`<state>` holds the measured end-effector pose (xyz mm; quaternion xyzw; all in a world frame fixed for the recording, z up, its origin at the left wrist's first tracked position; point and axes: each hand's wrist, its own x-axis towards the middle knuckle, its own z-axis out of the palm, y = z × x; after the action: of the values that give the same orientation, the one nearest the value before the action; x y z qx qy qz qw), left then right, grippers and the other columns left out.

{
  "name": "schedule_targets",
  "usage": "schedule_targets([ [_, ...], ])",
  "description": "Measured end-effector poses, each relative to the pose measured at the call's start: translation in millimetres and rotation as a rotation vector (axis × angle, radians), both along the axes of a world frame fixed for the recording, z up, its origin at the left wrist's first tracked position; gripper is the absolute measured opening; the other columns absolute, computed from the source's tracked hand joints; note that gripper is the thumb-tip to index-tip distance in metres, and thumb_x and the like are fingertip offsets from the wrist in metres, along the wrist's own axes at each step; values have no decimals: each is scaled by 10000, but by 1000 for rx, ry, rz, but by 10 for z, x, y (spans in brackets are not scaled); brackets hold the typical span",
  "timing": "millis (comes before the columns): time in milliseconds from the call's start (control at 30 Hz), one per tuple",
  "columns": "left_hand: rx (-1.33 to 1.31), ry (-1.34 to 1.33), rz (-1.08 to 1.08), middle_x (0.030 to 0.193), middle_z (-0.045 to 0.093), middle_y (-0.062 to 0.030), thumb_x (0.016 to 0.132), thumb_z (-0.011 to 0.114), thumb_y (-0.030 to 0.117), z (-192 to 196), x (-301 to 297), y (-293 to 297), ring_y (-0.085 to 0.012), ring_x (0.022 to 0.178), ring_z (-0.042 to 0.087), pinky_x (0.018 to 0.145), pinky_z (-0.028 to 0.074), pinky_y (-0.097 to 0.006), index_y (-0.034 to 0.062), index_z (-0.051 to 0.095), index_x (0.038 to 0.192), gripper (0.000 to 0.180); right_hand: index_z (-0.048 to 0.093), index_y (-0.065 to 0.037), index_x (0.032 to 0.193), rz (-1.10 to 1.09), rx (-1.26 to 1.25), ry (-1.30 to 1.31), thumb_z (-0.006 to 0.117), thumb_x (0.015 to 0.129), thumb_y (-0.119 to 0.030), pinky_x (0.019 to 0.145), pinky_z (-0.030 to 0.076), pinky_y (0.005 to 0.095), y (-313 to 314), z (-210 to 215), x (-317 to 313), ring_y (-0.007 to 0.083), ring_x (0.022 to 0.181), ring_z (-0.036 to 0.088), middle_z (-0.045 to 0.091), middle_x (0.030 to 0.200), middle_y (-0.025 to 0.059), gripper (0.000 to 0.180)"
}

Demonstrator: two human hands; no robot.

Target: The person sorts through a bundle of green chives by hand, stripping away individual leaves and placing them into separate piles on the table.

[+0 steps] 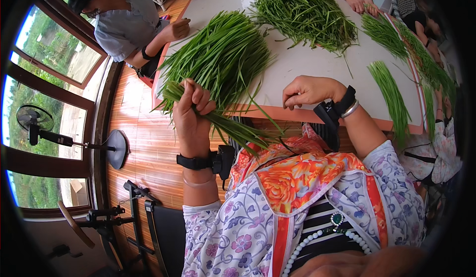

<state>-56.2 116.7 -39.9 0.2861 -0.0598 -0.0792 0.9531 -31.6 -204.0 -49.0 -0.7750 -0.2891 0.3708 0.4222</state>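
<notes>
My left hand point(194, 101) is closed around a bunch of garlic chives point(238, 128), held at the table's near edge. The blades stick out on both sides of the fist, the longer end slanting down to the right over my apron. Just beyond it lies a large heap of garlic chives point(218, 54) with long, mostly aligned blades. My right hand point(313, 90) hovers over the near edge of the table, fingers curled in, with nothing seen sticking out of them. To its right rests a neat, separate bundle of garlic chives point(389, 96).
The pale table point(297, 68) carries a bigger, tangled green heap point(307, 14) at the back. A person in a light blue shirt point(121, 26) sits at the far left. Another person's hands point(364, 3) handle greens at the far right. A fan point(116, 148) stands by the windows.
</notes>
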Motion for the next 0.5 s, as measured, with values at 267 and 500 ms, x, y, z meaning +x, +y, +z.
schedule_targets([
  [267,308,47,-43,668,353,47,1014,533,203,150,-286,-226,-36,519,278,434,214,-190,74,555,951,146,656,-16,922,-512,-165,-813,640,848,-136,744,512,403,-99,-394,676,320,834,643,663,898,146,142],
  [500,321,65,-122,641,354,52,1000,555,178,-41,-274,-353,-33,484,280,420,212,-195,48,560,982,131,639,-38,902,-567,-244,-891,702,810,-134,784,494,433,-3,-548,729,357,914,613,626,925,143,147],
])
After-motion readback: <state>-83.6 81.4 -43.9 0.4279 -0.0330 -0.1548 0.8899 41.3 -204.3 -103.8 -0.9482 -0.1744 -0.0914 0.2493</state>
